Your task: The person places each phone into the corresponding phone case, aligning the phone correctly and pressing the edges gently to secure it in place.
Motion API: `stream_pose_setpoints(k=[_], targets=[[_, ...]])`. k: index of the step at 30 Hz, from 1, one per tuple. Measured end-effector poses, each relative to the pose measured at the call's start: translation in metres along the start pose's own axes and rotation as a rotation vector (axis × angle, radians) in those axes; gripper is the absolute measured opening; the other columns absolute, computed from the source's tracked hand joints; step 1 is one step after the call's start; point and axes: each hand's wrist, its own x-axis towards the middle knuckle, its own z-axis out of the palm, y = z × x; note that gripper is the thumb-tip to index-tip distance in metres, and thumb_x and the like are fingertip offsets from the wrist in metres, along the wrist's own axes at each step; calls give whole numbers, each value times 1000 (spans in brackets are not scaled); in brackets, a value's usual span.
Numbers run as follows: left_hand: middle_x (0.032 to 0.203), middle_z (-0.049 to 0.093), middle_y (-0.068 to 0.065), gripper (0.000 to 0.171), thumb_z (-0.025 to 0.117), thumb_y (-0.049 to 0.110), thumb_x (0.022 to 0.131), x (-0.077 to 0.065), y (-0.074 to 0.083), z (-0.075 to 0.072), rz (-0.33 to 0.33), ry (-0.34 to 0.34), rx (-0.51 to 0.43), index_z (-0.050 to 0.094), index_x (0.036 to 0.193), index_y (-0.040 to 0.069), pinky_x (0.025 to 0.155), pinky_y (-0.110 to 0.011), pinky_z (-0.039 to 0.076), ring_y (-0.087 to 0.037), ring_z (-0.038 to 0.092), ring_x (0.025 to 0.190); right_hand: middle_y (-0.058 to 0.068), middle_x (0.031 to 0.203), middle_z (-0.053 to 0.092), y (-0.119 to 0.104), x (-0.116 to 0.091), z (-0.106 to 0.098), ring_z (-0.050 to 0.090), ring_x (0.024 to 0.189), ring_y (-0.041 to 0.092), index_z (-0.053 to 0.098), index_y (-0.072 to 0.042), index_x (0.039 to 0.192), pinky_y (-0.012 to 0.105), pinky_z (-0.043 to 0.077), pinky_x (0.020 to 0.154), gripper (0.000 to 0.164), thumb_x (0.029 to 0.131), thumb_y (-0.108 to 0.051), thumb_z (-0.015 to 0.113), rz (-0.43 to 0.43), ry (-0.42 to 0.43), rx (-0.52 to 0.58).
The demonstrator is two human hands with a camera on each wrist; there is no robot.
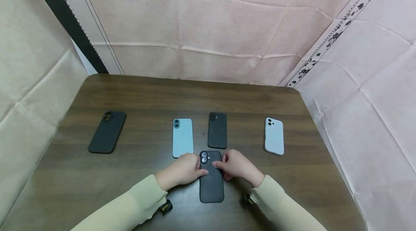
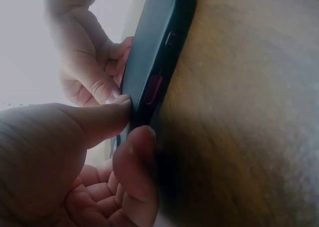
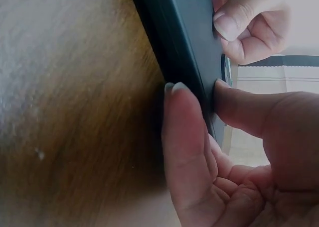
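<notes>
A smartphone in a black case (image 1: 211, 187) lies back up on the table, its camera lenses at the far left corner. My left hand (image 1: 184, 169) pinches its left edge, thumb on the back and curled fingers at the side. On the opposite edge my right hand (image 1: 236, 167) grips it the same way. Up close, the left wrist view shows the case's side (image 2: 162, 72) with a reddish button slot. In the right wrist view, the right thumb (image 3: 239, 107) presses the back while a fingertip sits against the lower edge. The phone's screen side is hidden.
Behind the hands lie a light blue phone (image 1: 182, 137) and a dark phone (image 1: 217, 129). A black phone case (image 1: 107, 132) is at the left, a white phone (image 1: 274, 136) at the right. Pale cloth (image 1: 195, 25) hangs around the brown wooden table (image 1: 149, 90).
</notes>
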Motion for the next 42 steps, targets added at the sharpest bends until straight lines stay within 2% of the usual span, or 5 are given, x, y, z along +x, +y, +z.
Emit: stream_pose_setpoints(k=[14,32,42], targets=[[55,43,5,40,70,38,88,0,0,2,-4,-15,10,50,62,15,47,-25,33,-10,42,50,6,57,62,-6,0,1,64,50,18,59,-7,69,33,54,50,36,88,-35,72,19,-6,-22],[57,45,4,39,69,38,89,0,2,0,-9,-39,52,50,64,14,49,-26,34,-11,43,51,7,57,61,-12,-3,2,63,49,17,60,-7,71,29,52,49,33,88,-33,72,25,-3,-68],[58,46,4,36,69,37,89,-3,-1,-2,3,-15,20,51,67,15,50,-26,35,-11,44,52,6,60,62,-7,0,-2,64,50,19,59,-8,75,33,54,50,34,88,-37,71,7,8,-24]])
